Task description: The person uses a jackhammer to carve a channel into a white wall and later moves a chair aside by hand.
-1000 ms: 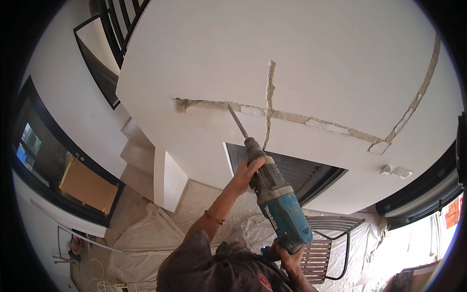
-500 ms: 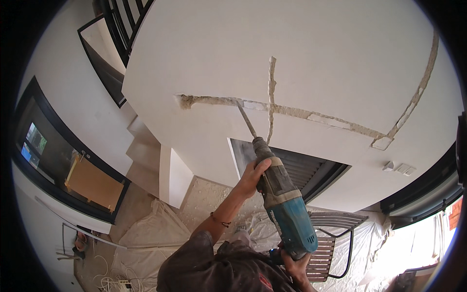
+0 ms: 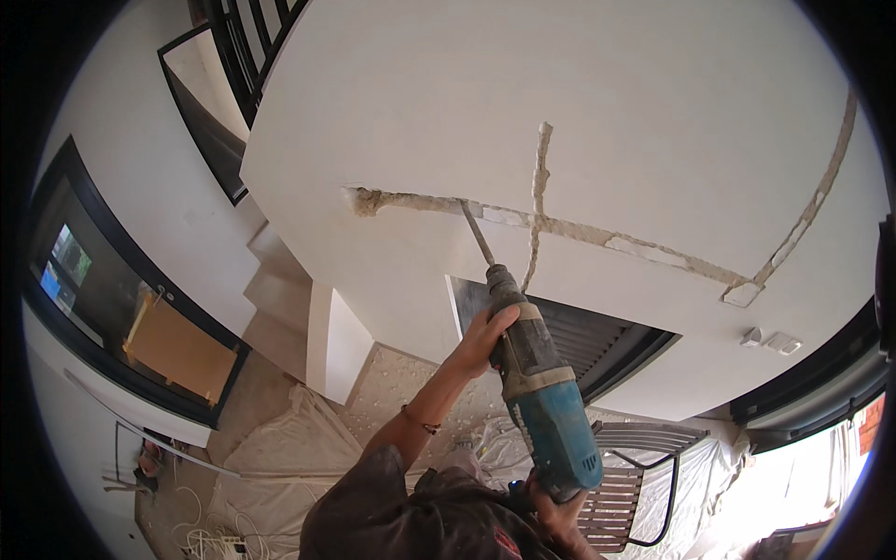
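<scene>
The left grip [image 3: 490, 341] is wrapped around the front part of a big blue-green and black power tool [image 3: 553, 425], with the thumb on top. The right grip [image 3: 557, 511] is at the back end of the same tool and holds it there. Most of its fingers are hidden, so I can't tell how tight they are.

From the left grip, the fat middle of the tool is at 5 o'clock. From the right grip, it is at 12 o'clock. The long metal bit [image 3: 478, 233] sticks out of the front and points to 11 o'clock. Its tip looks to touch a long rough groove [image 3: 574, 229] in the white wall [image 3: 672, 140].

From the tip, a round rough hole [image 3: 367, 203] is at 9 o'clock, at the groove's end. A short groove [image 3: 542, 177] crosses the long one, between 3 and 4 o'clock from the tip.

A dark ridged panel [image 3: 611, 345] is at 3 o'clock from the left grip. A slatted seat [image 3: 611, 509] is at 3 o'clock from the right grip. Clear plastic sheet [image 3: 280, 450] lies on the floor at 8 o'clock from the left grip.
</scene>
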The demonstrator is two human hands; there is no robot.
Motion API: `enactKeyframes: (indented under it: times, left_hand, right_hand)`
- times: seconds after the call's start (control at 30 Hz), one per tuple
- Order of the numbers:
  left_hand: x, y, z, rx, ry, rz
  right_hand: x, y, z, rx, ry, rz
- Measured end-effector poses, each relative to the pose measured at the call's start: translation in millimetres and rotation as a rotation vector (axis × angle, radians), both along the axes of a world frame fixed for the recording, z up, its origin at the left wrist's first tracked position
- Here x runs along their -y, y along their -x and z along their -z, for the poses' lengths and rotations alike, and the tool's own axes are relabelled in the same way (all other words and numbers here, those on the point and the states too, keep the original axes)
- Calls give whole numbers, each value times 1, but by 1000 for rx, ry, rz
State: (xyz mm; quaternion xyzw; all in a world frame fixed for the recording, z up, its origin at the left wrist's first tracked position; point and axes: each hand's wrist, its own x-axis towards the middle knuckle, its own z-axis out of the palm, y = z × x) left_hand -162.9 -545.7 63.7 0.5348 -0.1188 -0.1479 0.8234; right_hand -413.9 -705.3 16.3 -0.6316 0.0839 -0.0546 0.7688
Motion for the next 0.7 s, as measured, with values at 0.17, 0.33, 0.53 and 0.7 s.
enactKeyframes:
  times: [0.17,0.33,0.53,0.7]
  left_hand:
    - [11,14,5,-11,-9,-6]
    - [19,35,8,-8,-23,-3]
    - [13,26,15,-37,-27,24]
    - [9,22,4,-28,-9,15]
  right_hand:
    - [14,6,-16,-37,-12,-34]
    - [10,36,-2,-10,52,28]
    - [7,30,23,59,105,75]
    - [2,31,62,114,232,116]
